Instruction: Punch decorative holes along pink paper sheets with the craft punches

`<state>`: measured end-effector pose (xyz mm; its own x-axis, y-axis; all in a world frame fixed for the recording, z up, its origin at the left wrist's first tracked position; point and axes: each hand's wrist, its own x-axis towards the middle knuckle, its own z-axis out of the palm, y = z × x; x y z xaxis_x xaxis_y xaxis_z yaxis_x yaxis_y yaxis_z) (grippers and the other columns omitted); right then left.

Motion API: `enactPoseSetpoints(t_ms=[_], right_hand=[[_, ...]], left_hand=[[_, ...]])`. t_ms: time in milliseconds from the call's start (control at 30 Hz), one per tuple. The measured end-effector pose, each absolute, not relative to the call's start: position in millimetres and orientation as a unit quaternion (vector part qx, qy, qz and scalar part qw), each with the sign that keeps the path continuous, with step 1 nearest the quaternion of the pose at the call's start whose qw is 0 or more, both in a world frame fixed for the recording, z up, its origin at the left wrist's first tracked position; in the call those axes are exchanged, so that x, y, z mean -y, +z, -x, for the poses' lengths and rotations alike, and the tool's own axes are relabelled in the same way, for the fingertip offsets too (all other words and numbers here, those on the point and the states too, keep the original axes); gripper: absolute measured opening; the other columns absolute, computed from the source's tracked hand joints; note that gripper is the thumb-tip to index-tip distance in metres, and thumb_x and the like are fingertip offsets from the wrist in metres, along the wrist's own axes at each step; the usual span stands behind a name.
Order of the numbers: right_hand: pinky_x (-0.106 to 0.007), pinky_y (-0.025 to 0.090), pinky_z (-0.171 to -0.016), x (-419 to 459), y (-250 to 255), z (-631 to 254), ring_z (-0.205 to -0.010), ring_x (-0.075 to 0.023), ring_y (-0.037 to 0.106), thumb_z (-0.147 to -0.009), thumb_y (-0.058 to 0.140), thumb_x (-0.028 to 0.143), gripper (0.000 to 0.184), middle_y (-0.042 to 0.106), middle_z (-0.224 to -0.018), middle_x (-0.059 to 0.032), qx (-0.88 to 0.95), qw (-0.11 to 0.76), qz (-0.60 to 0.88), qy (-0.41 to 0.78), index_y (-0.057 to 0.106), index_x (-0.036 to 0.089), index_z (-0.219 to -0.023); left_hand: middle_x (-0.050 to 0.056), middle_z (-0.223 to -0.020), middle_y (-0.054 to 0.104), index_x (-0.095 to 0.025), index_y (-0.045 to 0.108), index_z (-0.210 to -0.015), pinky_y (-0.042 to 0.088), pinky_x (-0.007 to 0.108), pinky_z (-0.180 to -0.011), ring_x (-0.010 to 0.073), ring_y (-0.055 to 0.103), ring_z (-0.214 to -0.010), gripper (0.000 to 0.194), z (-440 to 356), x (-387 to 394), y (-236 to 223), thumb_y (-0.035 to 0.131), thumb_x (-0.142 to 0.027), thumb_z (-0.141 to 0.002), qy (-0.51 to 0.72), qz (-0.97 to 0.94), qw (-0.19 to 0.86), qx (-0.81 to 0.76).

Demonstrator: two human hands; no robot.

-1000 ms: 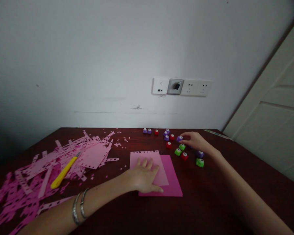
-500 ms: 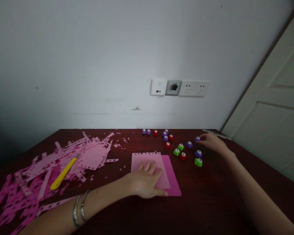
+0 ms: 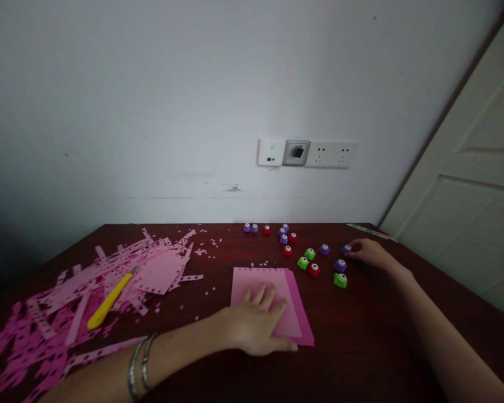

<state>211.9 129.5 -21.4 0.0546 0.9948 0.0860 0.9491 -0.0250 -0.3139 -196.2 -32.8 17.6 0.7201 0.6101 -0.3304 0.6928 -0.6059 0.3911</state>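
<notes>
My left hand [image 3: 258,327] lies flat with its fingers spread on a light pink paper sheet [image 3: 252,279]. That sheet has a row of punched holes along its far edge and overlaps a darker pink sheet [image 3: 299,302], which shows at the right. Over on the right, my right hand [image 3: 370,253] has its fingertips closed on a small purple craft punch [image 3: 346,250], which rests low at the table. Close to it are another purple punch [image 3: 340,266] and a green punch [image 3: 340,280].
Several more purple, red [image 3: 313,270] and green [image 3: 309,254] punches stand toward the back. Punched pink strips and scraps [image 3: 54,330] pile up at the left, with a yellow craft knife [image 3: 111,299] on top, its blade exposed. Tiny cut-outs [image 3: 201,252] are scattered about. A wall [image 3: 185,112] borders the table.
My left hand and the pink sheets have shifted slightly right and nearer, leaving tiny cut-outs behind the far edge. My right hand has moved the purple punch right and nearer.
</notes>
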Motion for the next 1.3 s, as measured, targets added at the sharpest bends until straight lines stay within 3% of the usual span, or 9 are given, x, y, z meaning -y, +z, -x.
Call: enactPoseSetpoints(t_ms=[133,267,400,533,700,833,1033,1300], right_hand=[[-0.029,0.046,-0.070,-125,4,-195,-0.081,-0.0236,0.064,-0.067,0.063,0.035,0.031,0.069,-0.089,-0.0109,0.702,0.152,0.694,0.043,0.066,0.014,-0.089],[-0.031,0.045,-0.074,-111,37,-131,-0.081,-0.0224,0.062,-0.077,0.053,0.027,0.020,0.068,-0.089,-0.0106,0.742,0.222,0.631,-0.039,0.065,0.016,-0.088],[-0.029,0.045,-0.075,-99,29,-31,-0.079,-0.0173,0.059,-0.078,0.050,0.024,0.015,0.065,-0.088,-0.0065,0.782,0.355,0.510,0.050,0.060,0.017,-0.086],[-0.029,0.045,-0.071,-106,-9,38,-0.077,-0.0164,0.056,-0.075,0.050,0.019,0.013,0.060,-0.085,-0.0048,0.789,0.406,0.436,0.155,0.055,0.017,-0.087],[-0.034,0.042,-0.075,-120,-38,43,-0.079,-0.0190,0.051,-0.072,0.046,0.013,0.010,0.055,-0.081,-0.0049,0.767,0.407,0.488,0.084,0.050,0.018,-0.080],[-0.036,0.040,-0.077,-121,-42,20,-0.083,-0.0219,0.051,-0.075,0.044,0.014,0.007,0.054,-0.084,-0.0073,0.754,0.361,0.548,0.022,0.047,0.019,-0.080],[-0.034,0.040,-0.077,-122,-41,-16,-0.085,-0.0231,0.055,-0.079,0.043,0.020,0.006,0.055,-0.086,-0.0094,0.691,0.322,0.647,-0.010,0.047,0.019,-0.082],[-0.035,0.040,-0.076,-135,-33,-30,-0.084,-0.0250,0.054,-0.075,0.045,0.018,0.013,0.056,-0.086,-0.0117,0.666,0.316,0.676,-0.024,0.048,0.016,-0.088]], left_hand=[[0.015,-0.147,-0.003,-0.013,0.008,-0.143,0.004,0.057,-0.104,0.0332,-0.012,-0.132,0.089,198,33,21,0.023,-0.072,-0.078,-0.074,-0.893,0.261,-0.358],[0.014,-0.147,-0.004,-0.015,0.008,-0.143,0.004,0.056,-0.105,0.0324,-0.011,-0.133,0.086,199,26,29,0.024,-0.071,-0.079,-0.041,-0.905,0.242,-0.348],[0.014,-0.148,-0.005,-0.017,0.011,-0.143,0.006,0.056,-0.105,0.0337,-0.007,-0.134,0.083,203,3,36,0.022,-0.071,-0.080,0.012,-0.898,0.196,-0.394],[0.018,-0.148,0.005,-0.014,0.019,-0.141,0.013,0.056,-0.103,0.0355,0.002,-0.135,0.079,215,-37,31,0.019,-0.067,-0.082,0.084,-0.859,0.154,-0.480],[0.019,-0.140,0.030,-0.012,0.039,-0.128,0.025,0.046,-0.101,0.0328,0.022,-0.131,0.062,239,-85,14,0.028,-0.055,-0.086,0.159,-0.796,0.127,-0.569],[0.016,-0.128,0.044,-0.010,0.046,-0.119,0.028,0.037,-0.100,0.0272,0.037,-0.121,0.049,251,-105,9,0.031,-0.044,-0.087,0.213,-0.765,0.130,-0.594],[0.016,-0.119,0.050,-0.008,0.048,-0.114,0.032,0.034,-0.096,0.0251,0.044,-0.113,0.039,253,-131,3,0.038,-0.034,-0.085,0.255,-0.735,0.130,-0.615],[0.018,-0.116,0.052,-0.005,0.050,-0.113,0.032,0.034,-0.096,0.0256,0.045,-0.112,0.037,256,-168,-8,0.046,-0.020,-0.079,0.290,-0.726,0.135,-0.609]])
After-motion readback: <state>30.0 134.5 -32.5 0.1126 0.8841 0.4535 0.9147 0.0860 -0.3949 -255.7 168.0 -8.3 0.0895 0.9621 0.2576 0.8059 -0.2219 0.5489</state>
